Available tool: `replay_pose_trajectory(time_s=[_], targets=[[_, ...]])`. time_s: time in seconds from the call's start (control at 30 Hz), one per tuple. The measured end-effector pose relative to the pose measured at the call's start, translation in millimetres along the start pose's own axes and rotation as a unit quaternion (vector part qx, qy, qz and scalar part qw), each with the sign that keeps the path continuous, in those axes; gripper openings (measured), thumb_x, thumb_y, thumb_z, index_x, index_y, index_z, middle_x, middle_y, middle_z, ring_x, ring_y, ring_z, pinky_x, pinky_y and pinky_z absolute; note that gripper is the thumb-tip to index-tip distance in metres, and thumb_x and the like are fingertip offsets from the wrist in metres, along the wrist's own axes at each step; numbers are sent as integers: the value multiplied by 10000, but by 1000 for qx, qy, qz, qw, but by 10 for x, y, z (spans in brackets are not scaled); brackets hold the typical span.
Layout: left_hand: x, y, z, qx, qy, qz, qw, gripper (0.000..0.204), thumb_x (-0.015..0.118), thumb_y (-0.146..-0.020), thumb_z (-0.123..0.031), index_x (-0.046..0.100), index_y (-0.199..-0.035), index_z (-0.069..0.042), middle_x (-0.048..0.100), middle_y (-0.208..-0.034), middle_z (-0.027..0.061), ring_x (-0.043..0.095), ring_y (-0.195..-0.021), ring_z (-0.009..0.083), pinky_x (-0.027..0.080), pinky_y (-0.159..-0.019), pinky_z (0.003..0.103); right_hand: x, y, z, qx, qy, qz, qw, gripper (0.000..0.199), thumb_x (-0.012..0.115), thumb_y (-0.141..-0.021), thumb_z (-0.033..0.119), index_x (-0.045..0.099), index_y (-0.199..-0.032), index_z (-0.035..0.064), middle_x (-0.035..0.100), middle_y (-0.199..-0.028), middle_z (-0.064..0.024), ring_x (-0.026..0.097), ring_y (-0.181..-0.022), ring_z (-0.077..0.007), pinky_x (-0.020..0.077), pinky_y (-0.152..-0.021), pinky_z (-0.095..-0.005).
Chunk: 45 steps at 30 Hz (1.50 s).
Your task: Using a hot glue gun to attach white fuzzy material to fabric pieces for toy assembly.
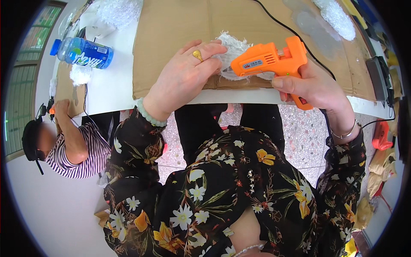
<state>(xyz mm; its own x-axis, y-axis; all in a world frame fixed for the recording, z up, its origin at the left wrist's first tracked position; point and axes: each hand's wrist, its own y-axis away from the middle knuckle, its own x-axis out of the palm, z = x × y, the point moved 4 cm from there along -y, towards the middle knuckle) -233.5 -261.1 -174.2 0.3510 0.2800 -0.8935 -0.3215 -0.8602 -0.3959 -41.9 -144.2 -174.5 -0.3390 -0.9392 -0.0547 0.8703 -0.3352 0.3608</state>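
Observation:
An orange hot glue gun is gripped in my right hand, its nozzle pointing left. The nozzle meets a white, shaggy-edged piece of fabric lying on the cardboard near the table's front edge. My left hand is at the left side of this fabric, fingers bent and pressed together on it, close to the nozzle. The glue gun hides part of the fabric, and its black cord runs up and away behind my right hand.
Brown cardboard covers much of the white table. A blue-labelled plastic bottle lies at the left. White fluffy pieces sit at the far right and far left. Another person works at the left. A dark grey box stands at the right.

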Motion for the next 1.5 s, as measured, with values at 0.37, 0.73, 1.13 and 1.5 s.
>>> replay_pose_trajectory(time_s=[0.37, 0.73, 1.13, 1.5], targets=[[-61, -10, 49, -5, -11, 25, 1000, 112, 624, -756, 14, 540, -813, -32, 599, -1111, 75, 573, -1109, 255, 419, -981, 463, 70, -80, 51, 34, 32, 25, 999, 338, 662, -856, 248, 549, -1074, 17, 553, -725, 7, 532, -625, -68, 425, -536, -217], [10, -6, 5, -2, -16, 31, 999, 64, 565, -812, -51, 516, -852, -59, 617, -1045, 33, 602, -924, 225, 399, -972, 465, 42, 10, -26, -13, 12, -6, 1000, 365, 662, -861, 276, 568, -1078, -1, 545, -700, 10, 524, -605, -66, 427, -537, -225], [300, -336, -409, -17, 12, 73, 997, 90, 558, -777, -11, 515, -839, -59, 604, -1089, 64, 598, -851, 248, 402, -967, 458, -313, 413, -382, -22, 19, -3, 1000, 360, 654, -870, 297, 572, -1082, 19, 547, -682, 11, 508, -595, -62, 408, -524, -222], [275, -323, -369, -6, 21, 57, 998, 59, 557, -800, -22, 505, -816, -45, 590, -1004, 80, 589, -884, 247, 399, -971, 440, -305, 390, -381, 45, 20, 11, 999, 416, 664, -852, 147, 444, -1184, 26, 562, -817, -15, 543, -649, -89, 444, -551, -227]])
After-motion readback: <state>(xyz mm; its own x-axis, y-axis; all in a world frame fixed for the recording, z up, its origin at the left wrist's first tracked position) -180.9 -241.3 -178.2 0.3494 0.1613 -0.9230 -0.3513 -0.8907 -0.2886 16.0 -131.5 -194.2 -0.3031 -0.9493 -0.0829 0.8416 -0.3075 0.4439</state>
